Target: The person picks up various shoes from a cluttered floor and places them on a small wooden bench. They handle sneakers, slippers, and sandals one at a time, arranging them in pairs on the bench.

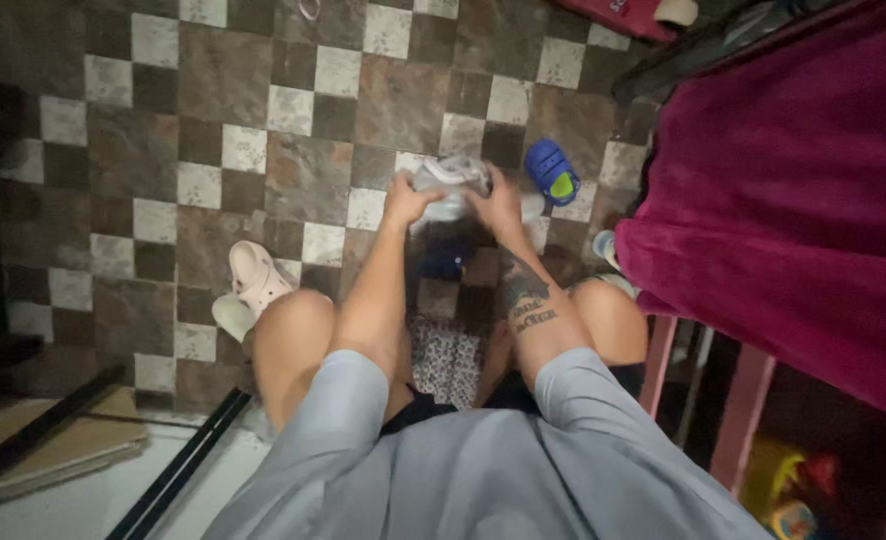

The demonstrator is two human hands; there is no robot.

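A tiled floor [303, 180] — both hands, left [403, 203] and right [495, 205], grip a white shoe [450, 177] (blue one [551, 172] nearby), fingers wrapped around it.

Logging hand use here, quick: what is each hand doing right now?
Left hand: closed on the pale grey bundle.
Right hand: closed on the same bundle.

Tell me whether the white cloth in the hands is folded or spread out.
Bunched, not spread: the white cloth sits crumpled between the left hand and right hand. Neat folds: cannot tell, too blurred.
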